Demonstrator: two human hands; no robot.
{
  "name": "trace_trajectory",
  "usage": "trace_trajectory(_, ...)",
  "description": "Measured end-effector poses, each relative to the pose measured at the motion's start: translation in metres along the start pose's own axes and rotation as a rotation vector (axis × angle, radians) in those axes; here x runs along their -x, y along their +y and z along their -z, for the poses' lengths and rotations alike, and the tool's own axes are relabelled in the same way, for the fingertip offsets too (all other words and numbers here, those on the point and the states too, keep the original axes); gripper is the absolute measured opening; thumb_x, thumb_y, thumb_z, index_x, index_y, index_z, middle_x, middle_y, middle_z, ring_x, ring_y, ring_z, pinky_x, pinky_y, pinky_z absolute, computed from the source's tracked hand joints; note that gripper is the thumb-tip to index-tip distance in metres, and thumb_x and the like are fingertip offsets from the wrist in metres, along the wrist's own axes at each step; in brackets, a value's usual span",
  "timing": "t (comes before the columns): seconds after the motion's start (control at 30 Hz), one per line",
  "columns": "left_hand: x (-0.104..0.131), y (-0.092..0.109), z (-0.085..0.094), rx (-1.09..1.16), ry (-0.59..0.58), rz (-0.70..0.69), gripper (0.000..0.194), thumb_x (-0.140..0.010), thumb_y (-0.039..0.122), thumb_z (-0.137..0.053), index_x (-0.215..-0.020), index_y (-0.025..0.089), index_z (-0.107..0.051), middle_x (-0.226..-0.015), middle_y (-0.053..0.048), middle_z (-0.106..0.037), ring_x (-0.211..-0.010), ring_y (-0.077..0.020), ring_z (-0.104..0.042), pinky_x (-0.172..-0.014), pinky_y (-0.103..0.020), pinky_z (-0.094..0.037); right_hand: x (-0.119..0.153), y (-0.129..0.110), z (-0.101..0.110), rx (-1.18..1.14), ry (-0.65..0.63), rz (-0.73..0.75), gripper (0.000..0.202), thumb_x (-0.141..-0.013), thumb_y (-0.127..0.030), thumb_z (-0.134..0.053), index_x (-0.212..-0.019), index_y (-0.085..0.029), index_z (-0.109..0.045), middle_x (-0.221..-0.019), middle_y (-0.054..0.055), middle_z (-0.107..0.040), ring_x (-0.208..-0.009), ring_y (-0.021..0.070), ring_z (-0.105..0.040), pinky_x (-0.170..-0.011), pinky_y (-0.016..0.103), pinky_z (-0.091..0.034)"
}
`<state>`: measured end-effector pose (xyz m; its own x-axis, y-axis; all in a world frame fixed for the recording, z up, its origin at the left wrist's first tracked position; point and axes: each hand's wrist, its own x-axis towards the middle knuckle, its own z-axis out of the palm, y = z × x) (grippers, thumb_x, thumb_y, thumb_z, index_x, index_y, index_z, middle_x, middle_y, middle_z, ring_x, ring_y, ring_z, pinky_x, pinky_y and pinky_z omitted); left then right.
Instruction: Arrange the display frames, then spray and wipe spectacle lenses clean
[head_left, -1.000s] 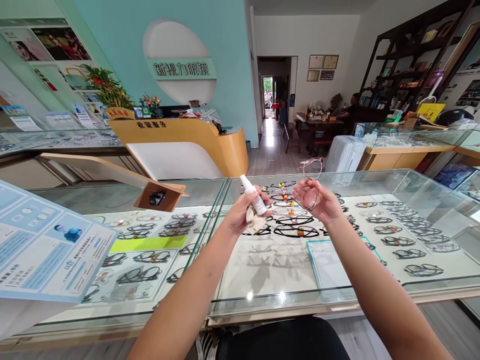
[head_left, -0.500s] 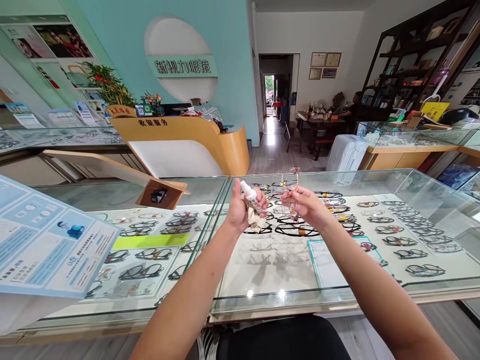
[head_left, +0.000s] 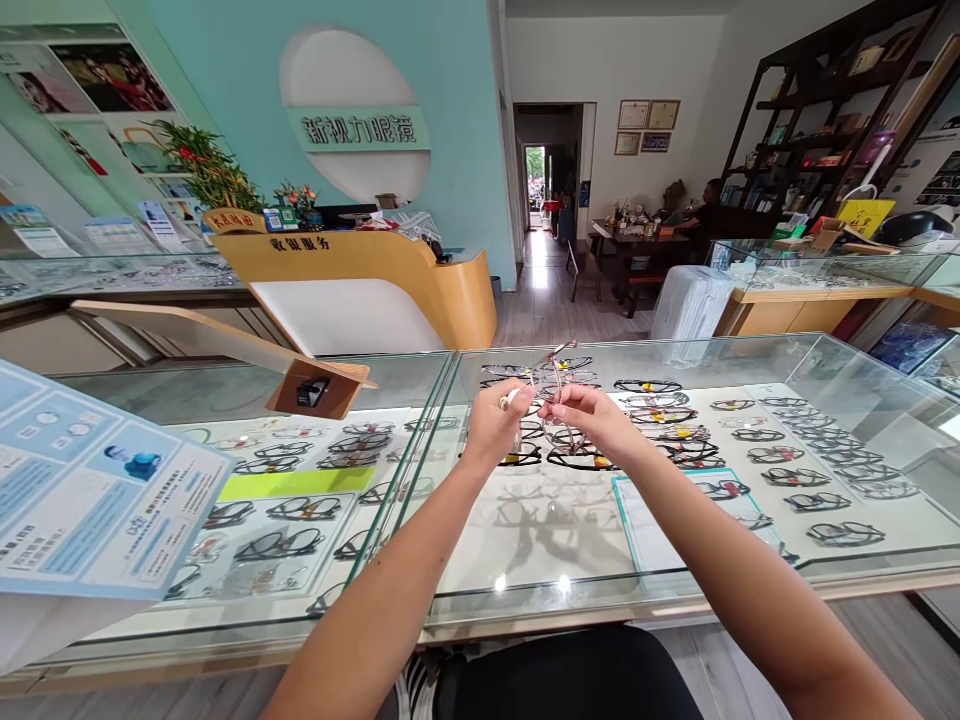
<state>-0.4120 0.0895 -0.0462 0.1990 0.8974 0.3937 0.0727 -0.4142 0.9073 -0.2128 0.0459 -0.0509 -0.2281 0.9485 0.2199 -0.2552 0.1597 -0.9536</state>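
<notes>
Thin-rimmed eyeglasses (head_left: 559, 376) are held up over the glass display counter, pinched in the fingers of my right hand (head_left: 592, 414). Close beside them, my left hand (head_left: 493, 422) is closed around a small spray bottle (head_left: 513, 398); only a bit of its white top shows between the fingers, and the rest is hidden. My left fingertips reach the near side of the eyeglasses; whether they touch the rim I cannot tell. The cloth seen earlier in my left hand is out of sight. Rows of eyeglass frames (head_left: 592, 459) lie below in the case.
Left of me, a blue-and-white printed leaflet (head_left: 112, 490) stands on the counter beside a wooden stand (head_left: 315, 388). A teal-edged tray (head_left: 652, 515) lies under the glass on the right. Beyond are a curved reception desk (head_left: 465, 300), a wrapped suitcase (head_left: 686, 305) and a seated person (head_left: 706, 215).
My hands have come together, the left turning inward so the bottle is mostly covered. The eyeglasses have shifted left towards my left hand and changed angle.
</notes>
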Motion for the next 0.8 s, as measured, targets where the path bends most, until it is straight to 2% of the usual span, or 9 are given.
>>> trace_trajectory(0.2,0.000,0.003,0.000,-0.007,-0.032,-0.022,0.073,-0.085,0.093,-0.065,-0.065,0.022,-0.059,-0.067,-0.003,-0.054,-0.063,-0.0186,-0.048,-0.060,-0.032,-0.039,-0.001,-0.002,0.003,-0.013,0.002,0.012,0.042,-0.082,-0.060,-0.098,-0.088,-0.025,-0.076,-0.101,0.004,-0.085,-0.099,0.0223,-0.075,-0.095,0.037,-0.055)
trace_trajectory(0.33,0.000,0.003,0.001,-0.009,-0.025,-0.036,0.074,-0.085,0.094,-0.064,-0.067,0.022,-0.061,-0.069,-0.004,-0.057,-0.064,-0.0190,-0.049,-0.063,-0.033,-0.038,-0.002,-0.005,0.006,-0.109,0.030,0.013,0.041,-0.080,-0.058,-0.100,-0.088,-0.025,-0.078,-0.102,0.005,-0.085,-0.097,0.0207,-0.074,-0.094,0.035,-0.057)
trace_trajectory(0.5,0.003,0.002,-0.001,-0.119,-0.051,-0.046,0.064,-0.087,0.083,-0.066,-0.068,0.022,-0.061,-0.067,-0.002,-0.054,-0.064,-0.0187,-0.046,-0.063,-0.032,-0.034,-0.005,-0.006,0.011,-0.246,0.078,-0.006,0.039,-0.079,-0.053,-0.101,-0.090,-0.025,-0.078,-0.105,0.006,-0.085,-0.094,0.0206,-0.075,-0.089,0.034,-0.061)
trace_trajectory(0.7,0.006,0.005,-0.005,-0.247,-0.186,-0.077,0.051,-0.085,0.069,-0.071,-0.067,0.022,-0.062,-0.064,-0.001,-0.054,-0.063,-0.0170,-0.045,-0.061,-0.030,-0.031,-0.006,-0.005,0.011,-0.287,0.078,-0.001,0.039,-0.078,-0.052,-0.103,-0.088,-0.024,-0.078,-0.104,0.006,-0.086,-0.092,0.0192,-0.075,-0.085,0.031,-0.062)
trace_trajectory(0.8,-0.003,0.003,0.005,-0.121,-0.102,-0.032,0.058,-0.085,0.077,-0.071,-0.067,0.022,-0.063,-0.064,-0.002,-0.054,-0.061,-0.0168,-0.047,-0.059,-0.030,-0.035,-0.007,-0.006,0.014,-0.316,0.089,-0.006,0.038,-0.078,-0.051,-0.103,-0.089,-0.023,-0.079,-0.104,0.005,-0.085,-0.090,0.0170,-0.075,-0.082,0.028,-0.062)
